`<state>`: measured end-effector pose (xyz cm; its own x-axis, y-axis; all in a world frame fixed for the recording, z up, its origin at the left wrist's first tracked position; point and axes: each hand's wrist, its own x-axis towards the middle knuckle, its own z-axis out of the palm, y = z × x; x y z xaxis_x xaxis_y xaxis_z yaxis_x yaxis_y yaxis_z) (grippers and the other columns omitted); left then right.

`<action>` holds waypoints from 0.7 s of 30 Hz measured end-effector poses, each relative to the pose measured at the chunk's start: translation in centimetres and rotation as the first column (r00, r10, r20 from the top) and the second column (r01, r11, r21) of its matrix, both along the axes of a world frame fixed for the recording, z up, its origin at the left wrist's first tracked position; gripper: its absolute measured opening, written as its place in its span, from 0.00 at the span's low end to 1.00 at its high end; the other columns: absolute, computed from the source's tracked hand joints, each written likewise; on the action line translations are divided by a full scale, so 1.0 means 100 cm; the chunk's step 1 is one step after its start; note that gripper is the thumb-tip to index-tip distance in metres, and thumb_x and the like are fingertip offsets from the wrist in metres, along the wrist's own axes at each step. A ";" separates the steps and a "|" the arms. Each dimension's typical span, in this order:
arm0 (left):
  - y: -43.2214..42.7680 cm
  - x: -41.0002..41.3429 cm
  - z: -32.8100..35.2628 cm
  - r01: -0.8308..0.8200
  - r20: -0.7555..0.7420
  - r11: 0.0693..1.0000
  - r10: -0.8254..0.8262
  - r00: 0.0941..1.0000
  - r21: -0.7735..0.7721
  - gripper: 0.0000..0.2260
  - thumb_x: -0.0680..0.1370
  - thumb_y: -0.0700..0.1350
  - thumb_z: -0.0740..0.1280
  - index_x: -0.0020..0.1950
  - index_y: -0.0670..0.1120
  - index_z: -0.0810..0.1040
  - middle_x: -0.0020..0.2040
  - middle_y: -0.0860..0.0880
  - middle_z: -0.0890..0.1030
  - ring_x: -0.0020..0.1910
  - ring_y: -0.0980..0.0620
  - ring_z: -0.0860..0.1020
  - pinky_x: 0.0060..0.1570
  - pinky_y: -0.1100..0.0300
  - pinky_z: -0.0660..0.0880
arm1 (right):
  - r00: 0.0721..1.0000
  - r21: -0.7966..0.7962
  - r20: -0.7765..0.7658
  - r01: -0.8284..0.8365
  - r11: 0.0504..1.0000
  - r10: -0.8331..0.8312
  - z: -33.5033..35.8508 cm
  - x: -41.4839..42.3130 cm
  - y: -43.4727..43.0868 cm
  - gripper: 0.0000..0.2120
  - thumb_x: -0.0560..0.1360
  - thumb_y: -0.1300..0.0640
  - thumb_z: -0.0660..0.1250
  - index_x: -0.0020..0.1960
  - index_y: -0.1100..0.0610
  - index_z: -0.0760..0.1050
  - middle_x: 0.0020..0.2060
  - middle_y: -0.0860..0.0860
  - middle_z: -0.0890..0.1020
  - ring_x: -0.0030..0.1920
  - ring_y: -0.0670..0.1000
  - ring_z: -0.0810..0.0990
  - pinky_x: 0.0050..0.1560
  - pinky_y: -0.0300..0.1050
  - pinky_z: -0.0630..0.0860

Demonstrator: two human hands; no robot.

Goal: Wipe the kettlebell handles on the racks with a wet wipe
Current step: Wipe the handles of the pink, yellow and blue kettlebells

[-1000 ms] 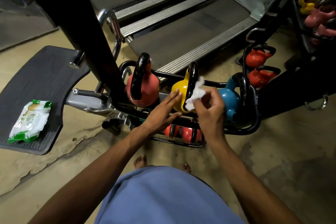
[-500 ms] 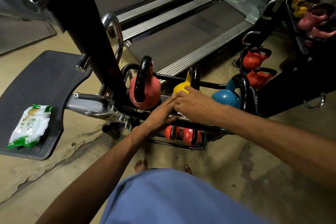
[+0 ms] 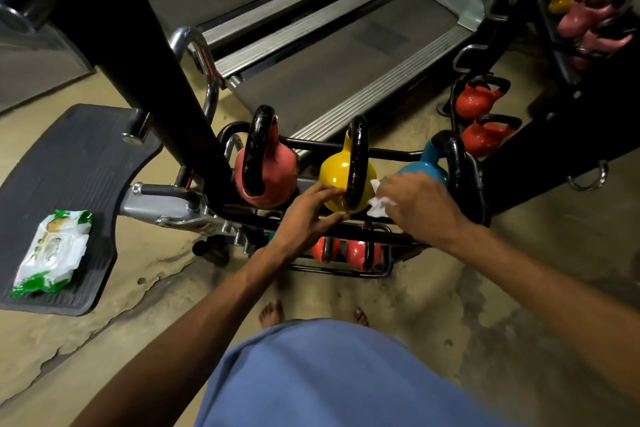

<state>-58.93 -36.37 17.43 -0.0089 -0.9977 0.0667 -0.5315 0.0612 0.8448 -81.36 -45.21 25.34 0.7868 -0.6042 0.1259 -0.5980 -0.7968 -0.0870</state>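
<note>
Head view: the yellow kettlebell [image 3: 337, 177] sits mid-rack [image 3: 313, 145], between the pink bell [image 3: 280, 173] on the left and the blue bell [image 3: 424, 172] on the right. Its black handle [image 3: 358, 156] stands upright, seen edge-on, its long axis running near to far over the bell. The left hand [image 3: 308, 215] lays straight, slightly spread fingers on the bell's near left side. The right hand [image 3: 419, 208] bunches the wipe [image 3: 377, 208] just right of the handle; its fingertips are hidden. Likely risks: a sideways rub could rock the bell on the rack and nip the left fingers, or the wad could miss the handle's far end.
</note>
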 end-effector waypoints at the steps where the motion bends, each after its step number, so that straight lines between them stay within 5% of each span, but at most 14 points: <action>1: 0.000 -0.001 0.001 -0.020 -0.017 1.000 0.021 1.000 0.011 0.26 0.76 0.60 0.69 0.71 0.49 0.78 0.66 0.54 0.78 0.64 0.57 0.77 0.64 0.50 0.77 | 0.957 0.177 0.184 0.194 0.965 -0.226 -0.005 -0.001 0.000 0.05 0.76 0.62 0.71 0.50 0.55 0.81 0.44 0.48 0.83 0.42 0.49 0.79 0.44 0.49 0.77; 3: -0.002 -0.004 0.004 -0.059 -0.037 0.998 0.060 0.997 0.027 0.27 0.75 0.62 0.68 0.69 0.49 0.80 0.64 0.54 0.79 0.62 0.58 0.78 0.61 0.51 0.78 | 0.747 0.512 0.342 0.361 0.780 -0.570 -0.011 0.005 0.003 0.05 0.76 0.61 0.71 0.51 0.54 0.82 0.45 0.47 0.84 0.45 0.46 0.82 0.45 0.47 0.80; 5: -0.003 -0.006 0.004 -0.074 -0.042 0.997 0.075 0.996 0.034 0.25 0.75 0.61 0.70 0.67 0.49 0.81 0.61 0.54 0.80 0.59 0.58 0.79 0.58 0.51 0.80 | 0.620 0.772 0.337 0.248 0.585 -0.708 -0.013 0.018 0.012 0.10 0.77 0.63 0.70 0.54 0.51 0.81 0.48 0.46 0.86 0.50 0.47 0.84 0.51 0.47 0.82; 7: -0.004 -0.006 0.005 -0.072 -0.059 0.997 0.073 0.996 0.027 0.21 0.76 0.55 0.74 0.66 0.48 0.82 0.59 0.54 0.82 0.56 0.58 0.81 0.57 0.51 0.80 | 0.596 0.901 0.299 0.080 0.426 -0.745 -0.007 0.030 0.028 0.14 0.80 0.64 0.67 0.57 0.47 0.79 0.49 0.42 0.85 0.52 0.41 0.83 0.53 0.41 0.79; 10: -0.005 -0.007 0.009 -0.087 -0.086 0.996 0.088 0.992 0.021 0.17 0.76 0.49 0.77 0.63 0.48 0.84 0.56 0.56 0.83 0.54 0.61 0.82 0.55 0.56 0.80 | 0.636 0.917 0.292 0.026 0.398 -0.714 -0.006 0.035 0.034 0.12 0.82 0.59 0.65 0.54 0.41 0.79 0.49 0.40 0.85 0.53 0.36 0.82 0.54 0.38 0.77; 13: -0.004 -0.011 0.012 -0.109 -0.141 0.994 0.110 0.984 0.016 0.13 0.74 0.46 0.78 0.58 0.52 0.85 0.53 0.58 0.84 0.52 0.61 0.82 0.52 0.63 0.79 | 0.651 0.947 0.237 0.011 0.321 -0.721 -0.007 0.038 0.019 0.13 0.80 0.63 0.63 0.58 0.51 0.83 0.52 0.49 0.87 0.57 0.48 0.83 0.59 0.47 0.77; 17: -0.003 -0.011 0.011 -0.116 -0.140 0.993 0.116 0.983 0.012 0.13 0.74 0.46 0.79 0.57 0.48 0.86 0.54 0.54 0.85 0.53 0.59 0.83 0.53 0.59 0.81 | 0.678 0.973 0.176 -0.011 0.229 -0.714 -0.010 0.045 0.001 0.17 0.76 0.69 0.60 0.58 0.60 0.82 0.50 0.60 0.87 0.49 0.56 0.85 0.62 0.58 0.79; 21: -0.003 -0.010 0.012 -0.131 -0.127 0.990 0.137 0.982 0.052 0.16 0.74 0.50 0.79 0.60 0.47 0.85 0.55 0.55 0.84 0.53 0.60 0.83 0.53 0.59 0.81 | 0.674 0.969 0.231 -0.091 0.231 -0.702 -0.015 0.029 0.005 0.15 0.79 0.68 0.60 0.60 0.59 0.81 0.51 0.53 0.87 0.49 0.48 0.84 0.53 0.43 0.78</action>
<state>-59.95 -36.64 18.58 0.1307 -0.9913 0.0152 -0.4181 -0.0412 0.9074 -78.51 -44.76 23.83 0.4927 -0.7770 -0.3918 -0.2663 0.2941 -0.9179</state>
